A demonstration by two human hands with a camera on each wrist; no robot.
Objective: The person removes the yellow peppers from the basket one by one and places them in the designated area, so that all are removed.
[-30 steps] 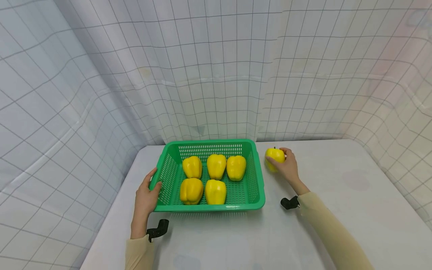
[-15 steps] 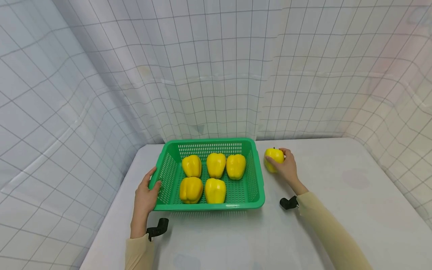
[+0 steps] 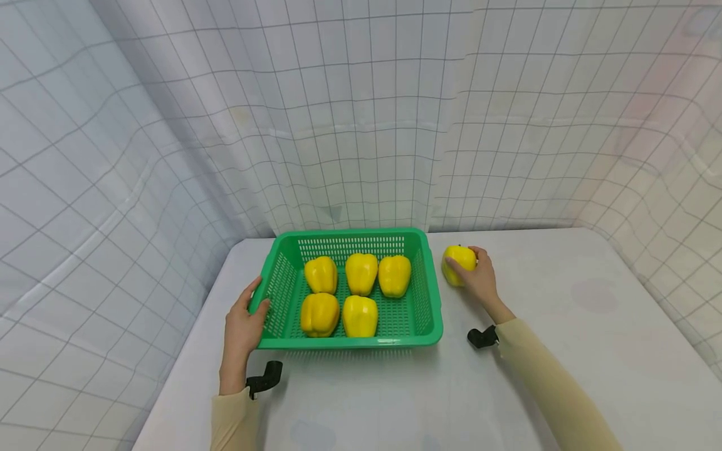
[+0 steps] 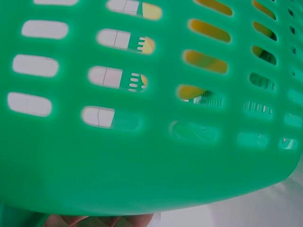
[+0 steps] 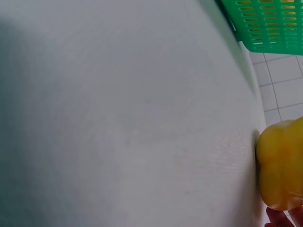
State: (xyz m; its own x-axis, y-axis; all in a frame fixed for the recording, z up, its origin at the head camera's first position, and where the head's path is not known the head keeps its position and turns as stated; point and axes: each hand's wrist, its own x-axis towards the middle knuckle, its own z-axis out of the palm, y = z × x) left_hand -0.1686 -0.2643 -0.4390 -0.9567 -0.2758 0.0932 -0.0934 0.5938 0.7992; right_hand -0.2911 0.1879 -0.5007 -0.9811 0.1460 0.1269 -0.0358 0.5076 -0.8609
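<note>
- Moved since the earlier frame: next to nothing; whole scene a touch higher in the head view, green basket [image 3: 350,342], left hand [image 3: 242,327], right hand [image 3: 481,279] and held yellow pepper [image 3: 462,256] in almost the same places.
- Held yellow pepper: to the right of the green basket, just beside its back right part, outside it; upright, stem end up; in the right wrist view, close against the table [image 3: 383,401], whether resting on it impossible to tell.
- Right hand: curved about the held yellow pepper, thumb across the near face, other fingers round the far right side; pinching it between them.
- Left hand: gripping the left rim of the green basket, thumb to the inner side, remaining fingers outside; in the left wrist view, largely hidden behind green slotted wall.
- Green basket: rectangular, slotted, on the table; five peppers inside.
- Back row, left to right: back-left pepper [image 3: 321,275], back-middle pepper [image 3: 361,274], back-right pepper [image 3: 394,276]; the last two side by side.
- Front row: front-left pepper [image 3: 319,315], front-right pepper [image 3: 360,316]; bare basket floor right of the latter.
- Beyond and around the table: white gridded sheeting [image 3: 361,125].
- Forearms: beige left sleeve [image 3: 234,419], beige right sleeve [image 3: 555,388].
</note>
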